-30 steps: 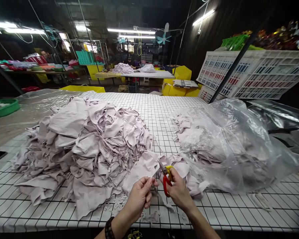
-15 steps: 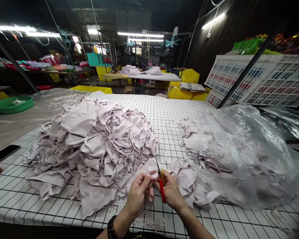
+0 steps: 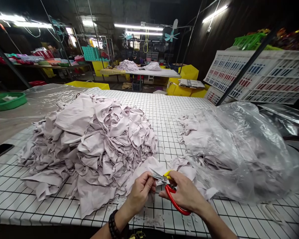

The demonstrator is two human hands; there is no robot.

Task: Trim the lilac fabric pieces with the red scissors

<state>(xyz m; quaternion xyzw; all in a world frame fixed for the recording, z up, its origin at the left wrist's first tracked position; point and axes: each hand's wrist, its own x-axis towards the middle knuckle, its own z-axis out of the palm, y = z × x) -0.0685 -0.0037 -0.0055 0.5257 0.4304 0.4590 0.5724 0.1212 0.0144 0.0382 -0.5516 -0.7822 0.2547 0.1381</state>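
My right hand [image 3: 185, 192] grips scissors [image 3: 173, 199] with one red and one yellow handle. Their blades are parted and point left, right beside the fingertips of my left hand [image 3: 141, 194]. Those fingers are pinched on pale pinkish fabric [image 3: 147, 166], most of which lies flat behind the hand; the exact edge held is hidden by the fingers. A large heap of the same pale fabric pieces [image 3: 104, 139] rises to the left. On the right, more pieces [image 3: 189, 126] lie partly under a clear plastic bag [image 3: 236, 149].
Small scraps [image 3: 154, 219] litter the grid-patterned tablecloth [image 3: 161, 106] near its front edge. A phone [image 3: 1, 152] and a green basin [image 3: 8, 102] are at the left. White crates [image 3: 254, 74] stand at the right. A person [image 3: 134, 56] is behind a farther table [image 3: 161, 73].
The scissors have turned from nearly upright to pointing left, with blades now apart at the left fingertips. My right hand has moved right and its fingers now work the handles.
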